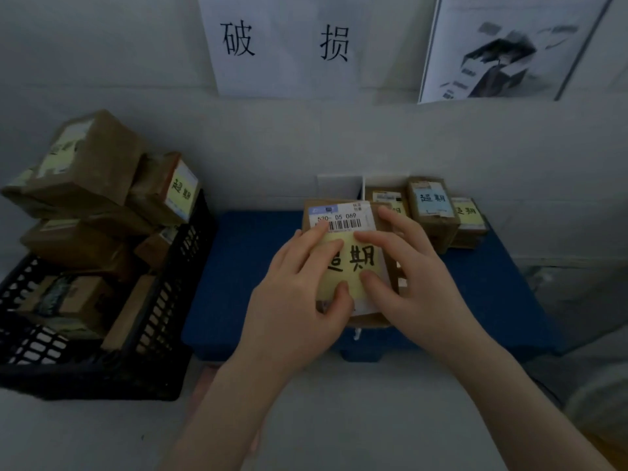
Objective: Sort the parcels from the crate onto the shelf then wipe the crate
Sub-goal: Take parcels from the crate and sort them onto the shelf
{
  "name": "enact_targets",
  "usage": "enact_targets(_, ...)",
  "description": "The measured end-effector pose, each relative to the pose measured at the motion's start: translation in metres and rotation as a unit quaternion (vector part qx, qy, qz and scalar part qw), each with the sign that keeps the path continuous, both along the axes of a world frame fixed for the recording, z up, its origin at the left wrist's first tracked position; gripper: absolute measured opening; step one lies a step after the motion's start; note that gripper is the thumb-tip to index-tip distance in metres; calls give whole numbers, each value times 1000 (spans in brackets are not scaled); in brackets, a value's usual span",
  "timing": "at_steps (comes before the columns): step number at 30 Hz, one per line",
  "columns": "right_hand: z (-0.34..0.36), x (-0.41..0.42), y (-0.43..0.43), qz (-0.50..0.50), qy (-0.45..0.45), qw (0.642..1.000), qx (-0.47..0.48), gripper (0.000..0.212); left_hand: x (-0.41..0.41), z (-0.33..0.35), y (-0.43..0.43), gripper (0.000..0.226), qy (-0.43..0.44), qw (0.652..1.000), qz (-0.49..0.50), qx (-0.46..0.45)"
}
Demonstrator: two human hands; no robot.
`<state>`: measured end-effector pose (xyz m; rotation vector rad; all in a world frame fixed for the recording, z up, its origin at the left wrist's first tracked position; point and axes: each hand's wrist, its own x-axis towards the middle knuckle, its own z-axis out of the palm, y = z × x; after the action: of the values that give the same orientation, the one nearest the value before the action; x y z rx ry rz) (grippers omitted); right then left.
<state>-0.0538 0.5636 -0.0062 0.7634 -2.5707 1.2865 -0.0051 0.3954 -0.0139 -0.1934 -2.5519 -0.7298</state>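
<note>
Your fingers (319, 236) lie across the face of a brown parcel (341, 217), thumbs pressed on the yellow note (353, 263) stuck below its barcode label. The left hand (299, 294) grips the parcel's left edge and the right hand (418, 277) curls round its right edge. It is a two-sided hold that tips the handwriting up toward you, most likely so you can read it before choosing a spot.

The parcel sits over the middle of the blue shelf (244, 266), nearer the front edge than the back. Whether its underside rests on the shelf or hangs just above it cannot be told.

At the shelf's back right corner three parcels (433, 209) stand close together, each with a note whose characters look the same as yours, so that group is probably where this one belongs.

Off the shelf's left edge stands the black crate (159, 300), with a pile of parcels (85, 158) heaped above its rim. The sorting looks far from finished, and the wiping is some way off.

A white paper sign (285, 42) with two large characters hangs on the wall above.
</note>
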Motion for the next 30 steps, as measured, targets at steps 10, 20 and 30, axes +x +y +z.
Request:
enact_targets(10,2,-51,73,34,11,999,-7,43,-39,2,78,51,21,999,33,-4)
enact_targets(20,4,-115,169,56,16,998,-12,41,-97,2,176,51,40,998,49,-4)
enact_targets(30,-67,-141,222,-25,-34,999,6,43,-150,-66,219,51,-39,999,-35,-11)
